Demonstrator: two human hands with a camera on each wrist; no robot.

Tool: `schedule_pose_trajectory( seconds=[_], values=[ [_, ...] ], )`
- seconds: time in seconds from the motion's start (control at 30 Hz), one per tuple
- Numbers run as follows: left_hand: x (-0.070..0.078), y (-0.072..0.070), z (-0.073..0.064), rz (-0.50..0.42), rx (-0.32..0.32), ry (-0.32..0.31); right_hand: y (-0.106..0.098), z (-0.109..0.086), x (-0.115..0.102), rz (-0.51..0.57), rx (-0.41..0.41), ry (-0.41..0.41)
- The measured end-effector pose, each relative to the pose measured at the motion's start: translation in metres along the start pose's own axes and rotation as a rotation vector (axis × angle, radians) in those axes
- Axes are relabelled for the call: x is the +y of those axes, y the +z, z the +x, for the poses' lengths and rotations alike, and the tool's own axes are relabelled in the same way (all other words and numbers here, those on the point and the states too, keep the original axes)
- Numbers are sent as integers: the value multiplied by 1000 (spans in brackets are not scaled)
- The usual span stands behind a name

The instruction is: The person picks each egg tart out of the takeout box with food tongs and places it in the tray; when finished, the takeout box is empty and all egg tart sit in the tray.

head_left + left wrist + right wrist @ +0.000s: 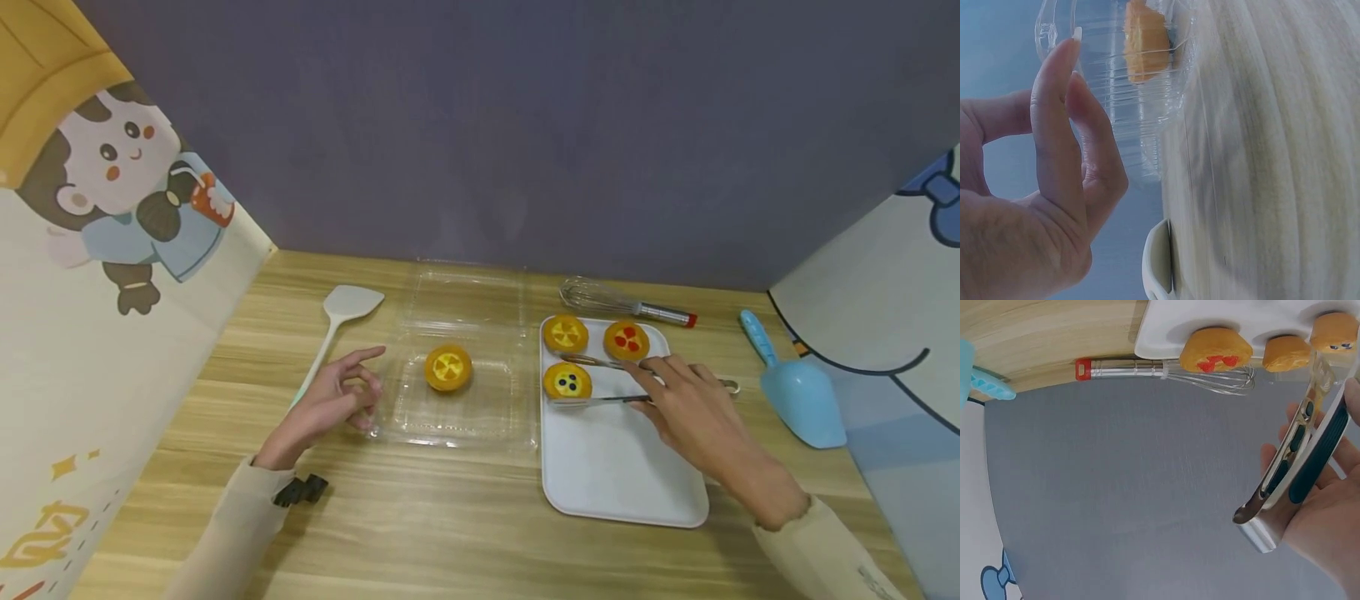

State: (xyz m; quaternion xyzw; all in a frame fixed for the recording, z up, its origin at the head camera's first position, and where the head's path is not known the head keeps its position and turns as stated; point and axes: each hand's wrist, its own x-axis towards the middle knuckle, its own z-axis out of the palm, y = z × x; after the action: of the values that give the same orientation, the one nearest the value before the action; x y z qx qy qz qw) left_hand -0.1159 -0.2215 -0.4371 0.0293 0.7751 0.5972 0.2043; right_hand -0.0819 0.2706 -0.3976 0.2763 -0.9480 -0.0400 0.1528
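Observation:
My right hand (693,412) holds metal tongs (1297,456) with dark green grip inserts. In the head view, the tongs' arms lie on either side of a tart with dark blue dots (567,381) on the white tray (622,475); whether they touch it I cannot tell. Behind it on the tray are a tart with yellow wedges (566,333) and a tart with red pieces (626,341). Beside the left edge of a clear plastic box (465,425) is my left hand (337,396), its fingers loosely bent and holding nothing. One yellow-wedge tart (448,368) sits in the box.
The box's lid (468,296) lies folded back toward the dark wall (480,142). A white spatula (352,302) lies at the left, partly behind my left hand. Behind the tray is a whisk (630,304), and a blue scoop (804,400) lies at the right.

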Motion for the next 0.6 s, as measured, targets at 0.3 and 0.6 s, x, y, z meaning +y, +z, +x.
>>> schedule_pose_trajectory(
  seconds=[0.3, 0.6],
  values=[
    [-1, -1, 1, -8, -3, 8, -16, 1, 2, 34, 70, -22],
    [-1, -1, 1, 1, -4, 6, -27, 16, -3, 70, 78, -30]
  ],
)
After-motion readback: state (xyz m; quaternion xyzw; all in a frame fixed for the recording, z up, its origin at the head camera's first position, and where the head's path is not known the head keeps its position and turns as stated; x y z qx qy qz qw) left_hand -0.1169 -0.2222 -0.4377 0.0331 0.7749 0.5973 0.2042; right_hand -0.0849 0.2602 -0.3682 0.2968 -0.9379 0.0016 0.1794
